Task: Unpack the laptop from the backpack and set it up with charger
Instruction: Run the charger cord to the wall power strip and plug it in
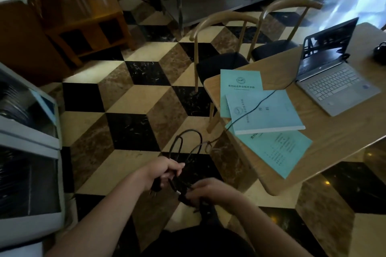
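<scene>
Hands (188, 181) on looped charger cable (189, 142), loops away.

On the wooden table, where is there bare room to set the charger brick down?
Bare wood shows on the table between the open laptop and the lowest teal booklet, toward the near edge. The left end is crowded with overlapping booklets, a cable draped across.

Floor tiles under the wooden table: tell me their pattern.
The floor tiles form a cube-like pattern of black, cream and brown marbled diamonds, seen in the head view.
</scene>
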